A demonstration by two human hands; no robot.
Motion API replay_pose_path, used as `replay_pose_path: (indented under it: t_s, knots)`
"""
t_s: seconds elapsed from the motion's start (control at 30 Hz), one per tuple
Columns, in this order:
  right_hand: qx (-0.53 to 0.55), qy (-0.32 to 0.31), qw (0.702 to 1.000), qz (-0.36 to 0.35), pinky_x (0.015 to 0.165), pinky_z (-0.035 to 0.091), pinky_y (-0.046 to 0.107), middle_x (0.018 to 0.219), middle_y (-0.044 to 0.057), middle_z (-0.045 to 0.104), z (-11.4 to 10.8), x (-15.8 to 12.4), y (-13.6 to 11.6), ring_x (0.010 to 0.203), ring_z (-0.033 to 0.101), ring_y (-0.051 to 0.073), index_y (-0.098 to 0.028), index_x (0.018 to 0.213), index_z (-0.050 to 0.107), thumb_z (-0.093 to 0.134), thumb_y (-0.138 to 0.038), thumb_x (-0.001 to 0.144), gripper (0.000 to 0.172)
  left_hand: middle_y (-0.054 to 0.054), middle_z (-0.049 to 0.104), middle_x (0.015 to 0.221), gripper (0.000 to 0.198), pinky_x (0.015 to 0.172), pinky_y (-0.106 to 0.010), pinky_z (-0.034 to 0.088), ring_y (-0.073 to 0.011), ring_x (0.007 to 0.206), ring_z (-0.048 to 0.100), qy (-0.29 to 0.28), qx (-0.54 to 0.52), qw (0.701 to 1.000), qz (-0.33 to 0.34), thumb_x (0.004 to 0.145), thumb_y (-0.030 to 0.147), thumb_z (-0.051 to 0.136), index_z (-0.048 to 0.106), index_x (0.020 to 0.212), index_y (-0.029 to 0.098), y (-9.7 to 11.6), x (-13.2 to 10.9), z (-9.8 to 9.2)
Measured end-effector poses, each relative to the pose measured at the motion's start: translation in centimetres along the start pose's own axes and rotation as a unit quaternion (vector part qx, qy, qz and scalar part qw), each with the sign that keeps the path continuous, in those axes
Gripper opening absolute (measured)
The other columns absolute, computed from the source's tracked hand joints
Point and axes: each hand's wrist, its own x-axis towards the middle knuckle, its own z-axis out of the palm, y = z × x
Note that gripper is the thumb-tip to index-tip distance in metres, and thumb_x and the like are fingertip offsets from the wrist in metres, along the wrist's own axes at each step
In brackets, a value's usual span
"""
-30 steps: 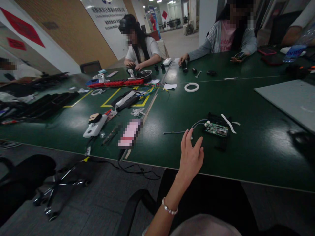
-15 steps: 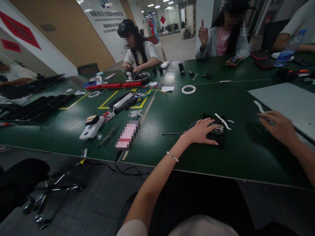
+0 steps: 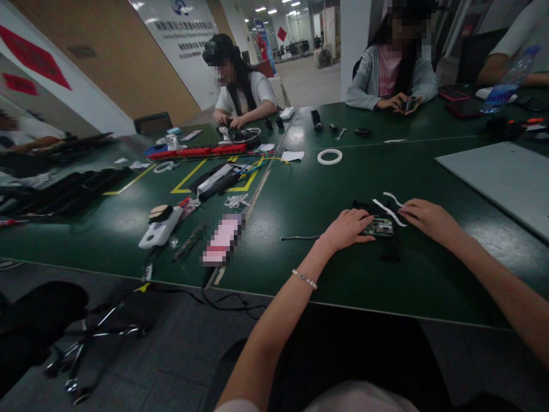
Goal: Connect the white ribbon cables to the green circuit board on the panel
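Observation:
My left hand (image 3: 345, 228) is closed over the left end of a green circuit board (image 3: 381, 226), which sits with black parts on the dark green table. My right hand (image 3: 431, 220) pinches a white tape strip (image 3: 392, 198) at the board's upper right. A second white strip (image 3: 386, 210) lies slantwise at the board's far edge, close to my right fingertips. From under my left hand a thin grey cable (image 3: 300, 237) runs out to the left. Just below the board is a black piece (image 3: 390, 252), too dark to make out.
A white tape roll (image 3: 330, 157) lies beyond my hands, and a pale flat panel (image 3: 501, 177) lies right. To the left are a phone (image 3: 223, 240), a white device (image 3: 160, 226) and crumpled white strips (image 3: 237, 201). Co-workers sit across the table; one holds a small device.
My right hand has moved left from beside the panel to the board, bringing the tape strip. My left fingers have drawn together and shifted slightly left, uncovering more board. A co-worker's raised hand came down.

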Motion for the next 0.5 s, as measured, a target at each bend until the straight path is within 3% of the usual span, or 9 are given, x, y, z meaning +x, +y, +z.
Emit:
replay_pose_path:
  t_s: [0.17,0.33,0.43,0.5]
  knots:
    - [0.003,0.011,1.000,0.021,0.084,0.047,0.041,0.110,0.009,0.060,0.0,-0.7,-0.2,0.097,0.057,0.024,-0.021,0.102,0.066,0.040,-0.037,0.093,0.032,-0.012,0.053,0.123,0.052,0.097,-0.037,0.040,-0.0243,0.111,0.051,0.004,0.017,0.999,-0.027,0.087,0.044,0.055,0.048,0.129,0.016,0.0,-0.1,0.1]
    - [-0.020,0.079,0.992,0.100,0.085,0.043,0.037,0.106,0.011,0.059,-1.1,-1.5,0.2,0.093,0.056,0.023,-0.019,0.099,0.061,0.042,-0.039,0.092,0.029,-0.011,0.051,0.124,0.058,0.101,-0.038,0.038,-0.0248,0.114,0.049,0.043,0.003,0.998,-0.054,0.084,0.043,0.058,0.043,0.133,0.015,0.0,-0.9,-0.6]
    - [-0.075,0.156,0.970,0.170,0.090,0.039,0.034,0.105,0.015,0.059,-2.6,-2.4,2.3,0.098,0.053,0.023,-0.017,0.102,0.059,0.040,-0.036,0.093,0.028,-0.011,0.050,0.127,0.060,0.105,-0.041,0.035,-0.0254,0.117,0.047,0.054,0.010,0.996,-0.072,0.084,0.044,0.058,0.041,0.134,0.016,-0.1,-1.2,-1.1]
    - [-0.134,0.225,0.935,0.238,0.092,0.036,0.035,0.104,0.018,0.057,-3.6,-3.5,5.0,0.103,0.049,0.025,-0.013,0.107,0.058,0.038,-0.032,0.093,0.031,-0.011,0.050,0.127,0.060,0.106,-0.041,0.034,-0.0254,0.118,0.047,0.056,0.010,0.996,-0.072,0.084,0.044,0.058,0.040,0.135,0.017,0.0,-1.3,-1.2]
